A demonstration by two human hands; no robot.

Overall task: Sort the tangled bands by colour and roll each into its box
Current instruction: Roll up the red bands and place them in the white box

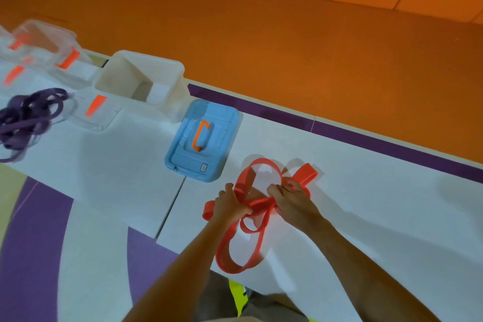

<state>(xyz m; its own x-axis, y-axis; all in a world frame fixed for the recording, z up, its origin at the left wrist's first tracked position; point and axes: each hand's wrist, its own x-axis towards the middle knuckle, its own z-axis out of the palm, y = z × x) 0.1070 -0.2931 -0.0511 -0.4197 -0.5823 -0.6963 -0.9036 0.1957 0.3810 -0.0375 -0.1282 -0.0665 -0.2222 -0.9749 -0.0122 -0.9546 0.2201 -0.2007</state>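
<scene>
A red band (235, 251) lies in loose loops on the white table (366, 217), near its front edge. My left hand (231, 204) grips the band's left part, fingers curled round it. My right hand (292, 200) grips the middle of the same band, just right of the left hand. A tangle of purple bands (26, 117) lies far left on the table. An open white box (141, 81) stands at the back, left of centre.
A blue lid (203, 138) with an orange handle lies flat beside the white box. Clear boxes (47, 42) and clear lids with orange clips (96, 110) sit at the far left. The table's far edge has a purple strip (366, 136). Beyond is orange floor.
</scene>
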